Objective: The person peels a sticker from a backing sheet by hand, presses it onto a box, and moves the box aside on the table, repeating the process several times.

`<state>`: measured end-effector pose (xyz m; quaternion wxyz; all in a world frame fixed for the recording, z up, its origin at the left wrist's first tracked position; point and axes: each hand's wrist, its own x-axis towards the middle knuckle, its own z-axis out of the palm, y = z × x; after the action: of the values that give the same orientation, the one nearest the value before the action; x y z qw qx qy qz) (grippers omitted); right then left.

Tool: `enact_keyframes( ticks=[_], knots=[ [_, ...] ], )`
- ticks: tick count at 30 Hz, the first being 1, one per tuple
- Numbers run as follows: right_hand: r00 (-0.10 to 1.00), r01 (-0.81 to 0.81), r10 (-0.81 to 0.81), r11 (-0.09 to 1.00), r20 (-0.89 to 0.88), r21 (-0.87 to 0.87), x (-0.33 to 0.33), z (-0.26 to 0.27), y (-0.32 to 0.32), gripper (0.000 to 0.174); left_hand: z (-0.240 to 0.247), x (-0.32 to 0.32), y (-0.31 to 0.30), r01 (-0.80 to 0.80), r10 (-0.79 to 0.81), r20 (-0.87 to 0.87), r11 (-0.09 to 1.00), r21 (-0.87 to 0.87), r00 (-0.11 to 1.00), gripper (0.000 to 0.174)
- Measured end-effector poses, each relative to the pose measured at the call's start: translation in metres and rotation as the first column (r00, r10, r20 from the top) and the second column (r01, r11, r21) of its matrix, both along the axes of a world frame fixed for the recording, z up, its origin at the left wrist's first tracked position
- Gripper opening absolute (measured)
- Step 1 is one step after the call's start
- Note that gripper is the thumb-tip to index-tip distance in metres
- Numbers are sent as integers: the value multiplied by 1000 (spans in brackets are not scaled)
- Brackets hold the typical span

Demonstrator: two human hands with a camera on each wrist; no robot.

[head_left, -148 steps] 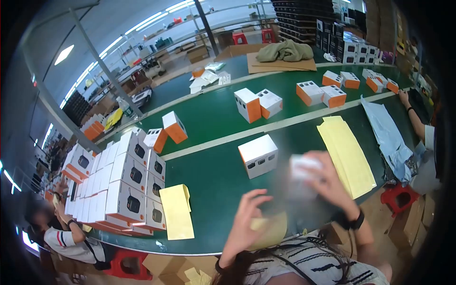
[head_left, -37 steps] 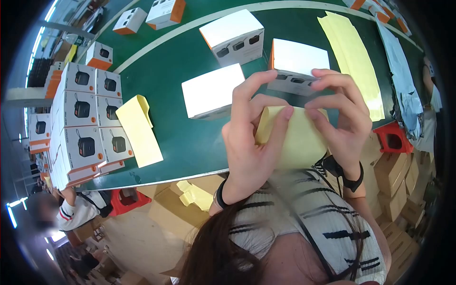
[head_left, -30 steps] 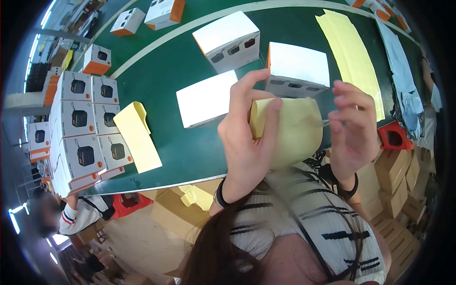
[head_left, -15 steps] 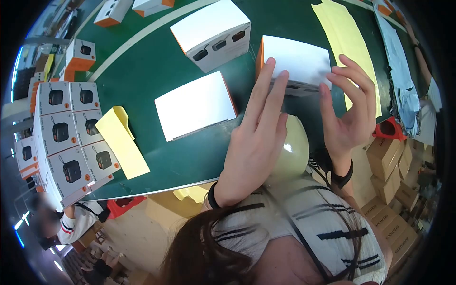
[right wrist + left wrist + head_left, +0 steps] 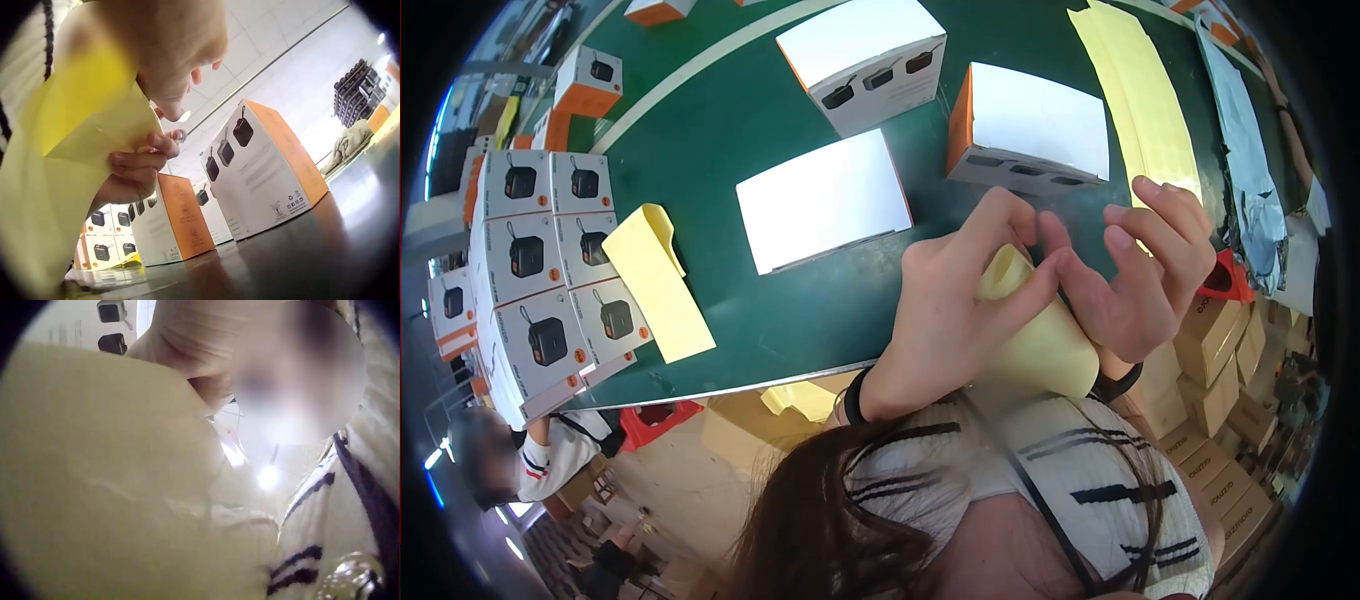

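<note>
My left hand [image 5: 945,305] pinches the edge of a curled yellow sheet [image 5: 1050,345] between thumb and fingers, in front of my striped top. Beside it my right hand [image 5: 1145,275] is raised with bent, spread fingers, its thumb side close to the left fingertips; whether it touches the sheet is unclear. The right wrist view shows left fingers [image 5: 144,165] at the sheet's [image 5: 69,162] edge. In the left wrist view the sheet [image 5: 112,469] covers much of the picture. Three white boxes stand just beyond the hands: one right [image 5: 1035,120], one behind [image 5: 865,65], one left [image 5: 825,205].
Stacked speaker boxes [image 5: 525,255] stand at the green table's left end beside a folded yellow sheet [image 5: 660,285]. Long yellow sheets [image 5: 1140,95] and a grey plastic bag [image 5: 1245,160] lie right. A seated person [image 5: 555,455] is at lower left; cartons [image 5: 1220,480] are stacked lower right.
The left hand's straight fingers have bent onto the yellow sheet, which has turned so its rolled upper end shows. The right hand has come in closer to the left fingertips.
</note>
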<state>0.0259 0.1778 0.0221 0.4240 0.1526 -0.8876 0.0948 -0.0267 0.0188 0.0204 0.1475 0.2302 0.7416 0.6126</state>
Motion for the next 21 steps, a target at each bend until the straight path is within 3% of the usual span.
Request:
enact_keyframes(
  ticks=[2,9,11,12,14,16,18,21],
  knots=[
    [990,31,-39,998,-138,-57,-6,-7,-4,38,0,3,0,-26,27,-19,997,70,999,15],
    [987,49,-55,998,-149,-42,-2,-7,2,41,-1,2,-6,-41,44,-92,998,38,995,9],
    [994,-15,-17,955,-106,-297,-1,-9,4,30,-2,2,-6,-34,39,-63,997,75,997,8],
    [994,-18,-15,954,-108,-298,1,-8,5,30,-3,2,-7,-36,41,-65,997,74,997,8],
    [970,-75,221,661,98,-746,4,-2,5,23,-4,2,-7,-57,67,-118,994,90,991,8],
    [943,-58,294,603,155,-796,3,2,5,21,-2,4,-7,-62,75,-115,992,110,991,9],
    [809,67,485,485,332,-872,6,5,5,22,-1,5,-7,-65,80,-112,989,130,991,9],
    [805,116,489,425,335,-898,7,9,3,19,0,7,-7,-33,50,-99,985,167,994,11]
  ],
)
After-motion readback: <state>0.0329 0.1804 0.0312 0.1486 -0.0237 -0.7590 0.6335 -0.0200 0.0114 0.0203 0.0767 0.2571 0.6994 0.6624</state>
